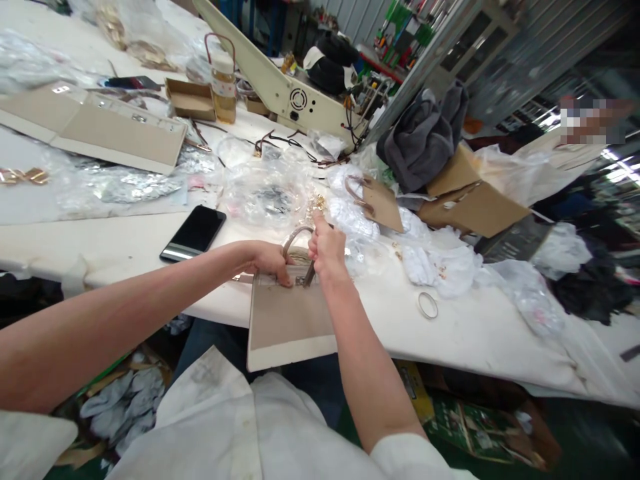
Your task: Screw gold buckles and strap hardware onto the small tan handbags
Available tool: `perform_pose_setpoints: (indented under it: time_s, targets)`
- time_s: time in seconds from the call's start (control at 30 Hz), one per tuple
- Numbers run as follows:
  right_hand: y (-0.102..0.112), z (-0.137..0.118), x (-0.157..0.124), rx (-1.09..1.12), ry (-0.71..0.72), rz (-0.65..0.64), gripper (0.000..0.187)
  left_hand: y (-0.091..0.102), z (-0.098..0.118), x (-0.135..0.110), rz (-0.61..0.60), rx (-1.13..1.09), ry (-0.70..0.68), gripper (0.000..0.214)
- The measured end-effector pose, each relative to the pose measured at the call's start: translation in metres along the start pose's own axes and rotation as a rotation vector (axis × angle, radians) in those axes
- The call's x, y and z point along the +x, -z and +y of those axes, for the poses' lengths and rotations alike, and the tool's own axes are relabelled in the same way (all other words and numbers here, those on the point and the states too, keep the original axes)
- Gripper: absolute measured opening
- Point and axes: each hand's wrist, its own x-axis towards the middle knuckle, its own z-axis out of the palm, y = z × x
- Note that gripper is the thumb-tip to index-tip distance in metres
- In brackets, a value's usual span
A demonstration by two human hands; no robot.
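A beige handbag (290,320) lies flat over the near edge of the white table (480,327), its curved handle (295,235) pointing away from me. My left hand (267,261) presses on the bag's top edge, fingers curled over it. My right hand (326,248) is closed around a thin dark tool (310,272) whose tip touches the bag's top next to the handle.
A black phone (194,232) lies to the left of the bag. A loose ring (428,305) sits to the right. Clear plastic bags (270,193), more beige bags (380,203), cardboard boxes (100,127), a bottle (223,80) and a grey garment (420,137) crowd the far side.
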Motion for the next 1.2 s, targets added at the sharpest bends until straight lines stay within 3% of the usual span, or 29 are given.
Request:
perform_pose_setpoints:
  time_s: [0.13,0.3,0.43,0.7,0.8,1.2]
  targets:
    - [0.023,-0.006,-0.019,0.149,0.028,-0.121,0.074,-0.002,0.003,-0.001,-0.040,-0.032,0.034,0.043]
    - [0.047,-0.002,-0.071,0.323,0.487,-0.194,0.073,-0.003,0.004,-0.003,-0.061,-0.127,0.097,0.043]
    - [0.044,0.010,-0.093,0.310,0.662,-0.180,0.070,-0.001,0.004,-0.002,-0.081,-0.145,0.094,0.042]
    - [0.039,0.028,-0.093,0.125,0.696,-0.081,0.069,0.001,-0.001,0.003,-0.098,-0.084,0.041,0.043]
    - [0.039,0.026,-0.091,0.164,0.675,-0.053,0.067,0.000,-0.004,0.006,-0.055,-0.060,0.034,0.042]
    - [0.042,0.017,-0.094,0.273,0.709,-0.156,0.068,0.001,-0.003,0.008,-0.089,-0.105,0.057,0.042]
